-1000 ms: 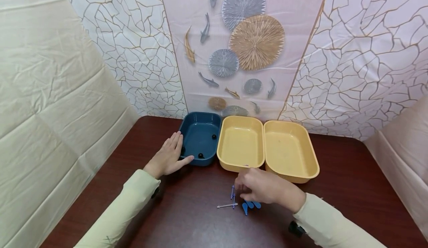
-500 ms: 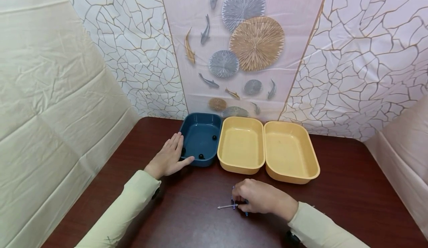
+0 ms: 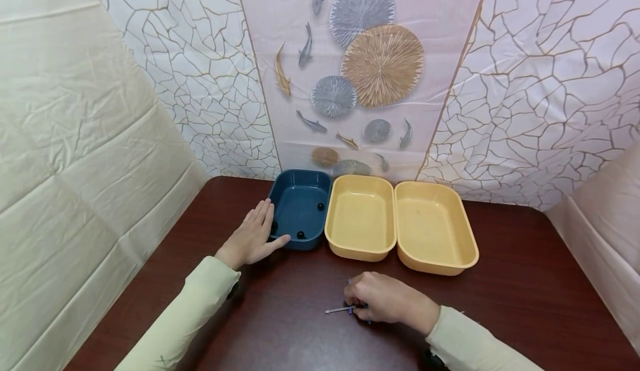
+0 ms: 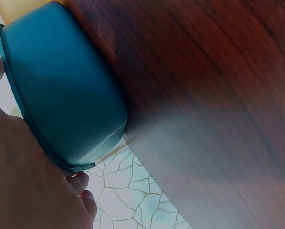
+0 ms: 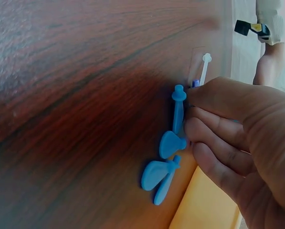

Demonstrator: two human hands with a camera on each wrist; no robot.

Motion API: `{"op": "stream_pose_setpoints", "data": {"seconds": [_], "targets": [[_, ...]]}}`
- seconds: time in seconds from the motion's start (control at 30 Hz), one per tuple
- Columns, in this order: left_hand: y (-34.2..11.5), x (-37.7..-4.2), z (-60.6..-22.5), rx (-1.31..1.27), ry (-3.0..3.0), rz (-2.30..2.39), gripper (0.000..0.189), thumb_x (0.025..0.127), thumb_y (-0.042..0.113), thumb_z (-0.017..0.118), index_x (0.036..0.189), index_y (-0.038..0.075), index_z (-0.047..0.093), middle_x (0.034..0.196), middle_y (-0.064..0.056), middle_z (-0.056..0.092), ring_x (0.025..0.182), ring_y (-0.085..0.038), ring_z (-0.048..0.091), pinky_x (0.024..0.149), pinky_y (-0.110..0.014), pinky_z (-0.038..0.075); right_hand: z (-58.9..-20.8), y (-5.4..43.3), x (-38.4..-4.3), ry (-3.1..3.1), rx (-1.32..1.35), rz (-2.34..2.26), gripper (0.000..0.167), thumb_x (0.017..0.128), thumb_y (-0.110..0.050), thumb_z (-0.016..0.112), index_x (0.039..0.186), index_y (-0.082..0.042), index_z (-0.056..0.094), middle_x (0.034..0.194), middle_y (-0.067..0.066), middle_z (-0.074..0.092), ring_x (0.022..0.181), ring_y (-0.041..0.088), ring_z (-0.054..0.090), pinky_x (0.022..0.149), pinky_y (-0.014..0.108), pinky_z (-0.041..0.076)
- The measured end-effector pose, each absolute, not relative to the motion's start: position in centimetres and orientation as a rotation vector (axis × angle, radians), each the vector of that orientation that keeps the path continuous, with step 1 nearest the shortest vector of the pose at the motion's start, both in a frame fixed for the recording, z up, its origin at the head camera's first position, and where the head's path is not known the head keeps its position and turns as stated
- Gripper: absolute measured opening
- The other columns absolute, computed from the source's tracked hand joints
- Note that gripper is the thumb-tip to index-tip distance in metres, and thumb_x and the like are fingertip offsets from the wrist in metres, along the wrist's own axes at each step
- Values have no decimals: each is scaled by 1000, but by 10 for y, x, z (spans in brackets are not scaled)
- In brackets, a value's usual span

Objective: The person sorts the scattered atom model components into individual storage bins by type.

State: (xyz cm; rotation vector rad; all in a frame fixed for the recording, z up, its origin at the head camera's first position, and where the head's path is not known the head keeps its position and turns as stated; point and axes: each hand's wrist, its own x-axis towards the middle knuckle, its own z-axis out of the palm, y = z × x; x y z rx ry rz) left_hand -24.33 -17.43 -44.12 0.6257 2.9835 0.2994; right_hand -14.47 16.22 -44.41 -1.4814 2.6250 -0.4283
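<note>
My left hand rests over the left rim of the blue bin, fingers straight and thumb along the near edge. Small black balls lie inside that bin. My right hand is low at the table in front of the middle yellow bin, its thumb and fingertips close together at a small purple stick; I cannot tell whether they pinch it. A thin pale stick with knobbed ends lies just left of the fingertips. Several blue paddle-shaped pieces lie beside the curled fingers in the right wrist view, mostly hidden in the head view.
A middle yellow bin and a right yellow bin stand side by side, right of the blue one. All three are near the back of the dark wooden table. Patterned cloth hangs behind.
My right hand has drawn back from the front of the middle yellow bin and come down over the small pieces, covering most of them. My left hand stays on the blue bin.
</note>
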Motion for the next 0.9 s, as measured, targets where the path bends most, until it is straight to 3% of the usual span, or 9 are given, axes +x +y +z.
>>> {"op": "stream_pose_setpoints", "data": {"seconds": [0.6, 0.9], "targets": [[-175, -246, -447, 651, 2997, 343, 106, 102, 73, 37, 166, -8, 13, 176, -26, 10, 164, -45, 12, 133, -61, 15, -441, 167, -149, 2624, -1485, -459, 19, 84, -4, 80, 80, -19, 69, 78, -10, 62, 70, -6, 53, 63, 6, 41], [-174, -243, -442, 637, 2987, 323, 101, 104, 65, 45, 166, -7, 12, 177, -25, 9, 165, -44, 11, 134, -59, 15, -424, 170, -152, 2643, -1510, -449, 18, 85, -3, 80, 81, -18, 70, 78, -9, 63, 70, -7, 51, 63, 7, 43]]}}
